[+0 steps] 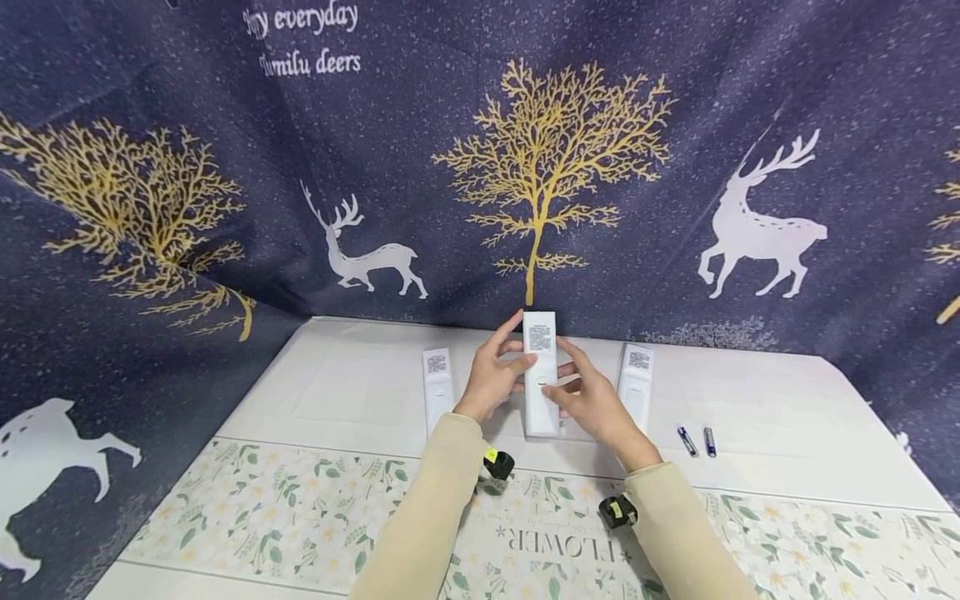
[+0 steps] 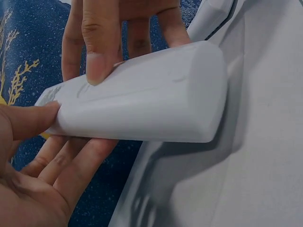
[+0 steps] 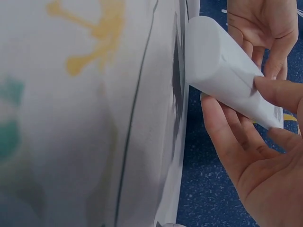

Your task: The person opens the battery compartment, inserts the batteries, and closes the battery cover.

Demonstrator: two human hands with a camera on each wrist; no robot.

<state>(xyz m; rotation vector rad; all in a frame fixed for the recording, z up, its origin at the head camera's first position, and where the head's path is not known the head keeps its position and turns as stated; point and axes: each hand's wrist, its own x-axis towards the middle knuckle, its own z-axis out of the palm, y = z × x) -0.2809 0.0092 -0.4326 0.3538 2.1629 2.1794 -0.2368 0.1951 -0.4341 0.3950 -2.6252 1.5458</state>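
Observation:
A white remote control [image 1: 541, 367] is held back side toward me, its printed label at the top and its battery cover below. My left hand [image 1: 492, 377] grips its left side, thumb on the back and fingers along the edge. On the other side my right hand [image 1: 594, 403] holds it too, the thumb pressing near the small catch of the cover. In the left wrist view the remote's rounded end [image 2: 208, 92] sticks out past both hands, over the white table. The right wrist view has the right hand's fingers [image 3: 220, 127] under the remote.
Two more white remotes stand behind, a left one [image 1: 437, 375] and a right one [image 1: 638, 375], labels showing. Two small batteries [image 1: 709, 442] lie to the right. A floral cloth strip [image 1: 300, 508] covers the table's near part. A dark blue deer-print curtain [image 1: 465, 250] hangs behind.

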